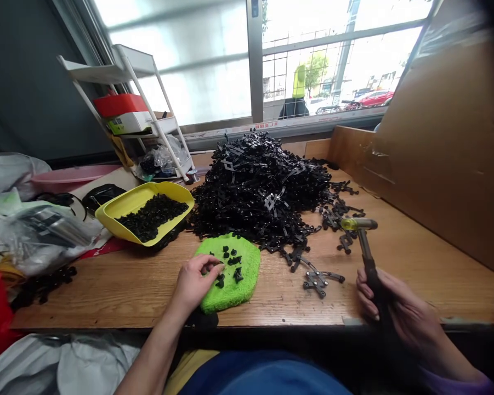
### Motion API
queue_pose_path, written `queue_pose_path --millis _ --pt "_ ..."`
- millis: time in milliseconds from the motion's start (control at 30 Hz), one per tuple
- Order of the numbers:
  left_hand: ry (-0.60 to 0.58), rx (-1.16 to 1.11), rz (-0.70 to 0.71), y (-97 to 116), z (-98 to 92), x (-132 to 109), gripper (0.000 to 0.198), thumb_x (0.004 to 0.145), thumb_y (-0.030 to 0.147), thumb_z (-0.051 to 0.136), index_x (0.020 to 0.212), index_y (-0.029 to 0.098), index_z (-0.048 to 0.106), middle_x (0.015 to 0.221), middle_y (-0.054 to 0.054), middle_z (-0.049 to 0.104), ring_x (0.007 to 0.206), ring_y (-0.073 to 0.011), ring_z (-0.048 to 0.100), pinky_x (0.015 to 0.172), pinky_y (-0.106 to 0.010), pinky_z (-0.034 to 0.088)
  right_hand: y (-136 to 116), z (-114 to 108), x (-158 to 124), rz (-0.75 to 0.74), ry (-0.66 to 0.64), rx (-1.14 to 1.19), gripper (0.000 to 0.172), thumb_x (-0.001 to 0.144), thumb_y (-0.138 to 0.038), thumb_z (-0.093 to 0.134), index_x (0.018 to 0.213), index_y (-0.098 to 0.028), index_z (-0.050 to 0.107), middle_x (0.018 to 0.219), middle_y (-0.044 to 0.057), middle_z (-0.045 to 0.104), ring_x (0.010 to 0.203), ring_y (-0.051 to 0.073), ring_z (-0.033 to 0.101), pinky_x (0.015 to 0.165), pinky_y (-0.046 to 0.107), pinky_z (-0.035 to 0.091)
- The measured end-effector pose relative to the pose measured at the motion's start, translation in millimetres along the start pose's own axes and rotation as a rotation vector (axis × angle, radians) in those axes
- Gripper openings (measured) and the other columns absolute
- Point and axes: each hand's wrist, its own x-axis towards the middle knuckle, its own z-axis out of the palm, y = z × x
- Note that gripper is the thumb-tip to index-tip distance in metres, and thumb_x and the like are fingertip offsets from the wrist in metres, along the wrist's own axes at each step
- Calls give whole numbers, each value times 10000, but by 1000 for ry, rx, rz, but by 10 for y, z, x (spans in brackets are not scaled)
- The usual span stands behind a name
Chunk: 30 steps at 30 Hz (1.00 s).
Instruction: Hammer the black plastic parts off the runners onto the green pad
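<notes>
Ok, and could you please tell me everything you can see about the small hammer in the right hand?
The small hammer is held with its head up, leaning slightly, in the person's right hand. Its crosswise head is grey metal with a yellow, plastic-looking section. A thin metal shaft runs down into a dark grip, which the fingers wrap. The head is above the wooden table, beside small black parts; it appears not to touch them.

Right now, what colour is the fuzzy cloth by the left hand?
The fuzzy cloth is lime green, best seen in the head view.
</notes>
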Motion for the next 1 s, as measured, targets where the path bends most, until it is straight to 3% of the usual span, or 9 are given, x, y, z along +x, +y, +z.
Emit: queue_pose_path --millis 167,367,600,833,1000 --pt "-28 12 -70 -83 -64 13 166 773 290 527 799 183 652 692 -10 621 578 -133 529 556 -242 408 6 -15 -3 -13 1 22 188 816 -381 548 791 -198 587 625 13 433 457 124 399 402 230 391" --pt "55 -15 -19 -85 -115 -1 173 789 302 517 847 187 632 864 -37 622 646 -134 551 575 -240 420 -12 44 6 -42 0 9 199 819 -384 549 785 -191 584 619 13 437 448 120 403 382 215 372" --pt "24 135 146 27 -48 139 128 755 313 569 735 211 643 773 -33 609 793 -187 562 736 -301 425 3 25 0 -58 -8 11 203 848 -373 519 799 -183 575 626 10 442 452 118 411 383 206 359" --pt "8 222 84 108 67 305 140 719 321 603 648 205 635 721 -20 596 726 -177 550 689 -284 415 -23 55 8 -49 -37 32 181 836 -362 554 813 -182 553 622 2 452 448 116 433 384 203 368" --pt "203 60 34 89 -49 193 199 796 362 522 779 191 622 774 -19 607 692 -152 539 625 -252 404 -37 69 8 -57 -32 43 186 827 -366 569 824 -181 547 616 -5 455 442 112 433 379 198 372"
